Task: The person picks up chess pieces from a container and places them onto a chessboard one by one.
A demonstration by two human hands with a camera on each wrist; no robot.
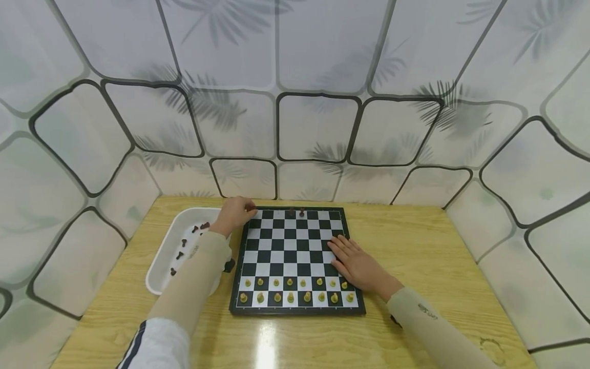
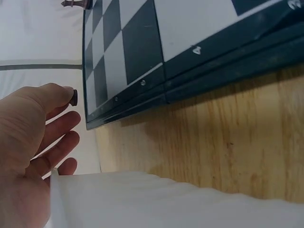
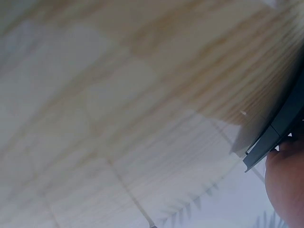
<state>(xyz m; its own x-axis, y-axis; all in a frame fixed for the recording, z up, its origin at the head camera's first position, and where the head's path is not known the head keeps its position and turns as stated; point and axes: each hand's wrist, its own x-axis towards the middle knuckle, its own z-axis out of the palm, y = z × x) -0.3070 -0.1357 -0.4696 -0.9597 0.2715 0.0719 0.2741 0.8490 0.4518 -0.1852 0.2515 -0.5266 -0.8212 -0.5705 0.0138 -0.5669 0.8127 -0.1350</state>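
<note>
My left hand (image 1: 233, 214) is over the far left corner of the chessboard (image 1: 297, 311), above the tray's far right corner. Between its thumb and index finger it pinches a dark chess piece (image 2: 74, 98); only one end of the piece shows, the rest hidden by the fingers. Two dark chess pieces stand on the far row, one of them a reddish-brown piece (image 1: 301, 211). Yellow chess pieces, such as one yellow piece (image 1: 290, 297), fill the two near rows. My right hand (image 1: 359, 264) rests with extended fingers across the board's right edge.
A white tray (image 1: 159, 271) stands left of the board under my left forearm, with several dark pieces such as a dark piece (image 1: 180, 254) lying in it. The wooden table (image 1: 401, 233) meets patterned curtains (image 1: 318, 128) at its back and sides.
</note>
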